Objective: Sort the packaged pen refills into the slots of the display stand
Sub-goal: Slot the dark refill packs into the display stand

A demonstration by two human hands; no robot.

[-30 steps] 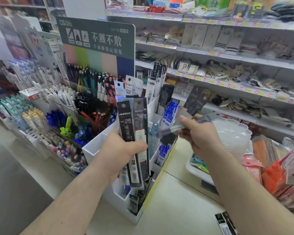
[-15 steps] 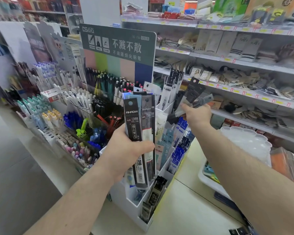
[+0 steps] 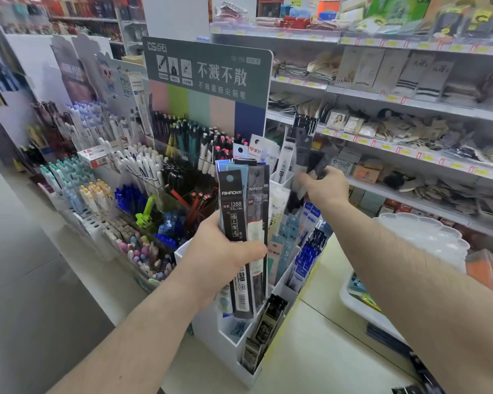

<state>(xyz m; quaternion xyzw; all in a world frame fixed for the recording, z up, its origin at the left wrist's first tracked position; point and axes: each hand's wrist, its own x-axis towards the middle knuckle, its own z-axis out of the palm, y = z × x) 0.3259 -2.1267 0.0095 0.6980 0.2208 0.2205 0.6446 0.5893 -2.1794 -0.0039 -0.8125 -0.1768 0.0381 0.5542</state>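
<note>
Shelves behind crowded pen racks

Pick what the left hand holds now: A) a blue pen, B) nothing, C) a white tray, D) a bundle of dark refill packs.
D: the left hand grips a bundle of dark refill packs upright in front of the stand.

head cam | looks forward-down | close on display stand | shelves behind
</note>
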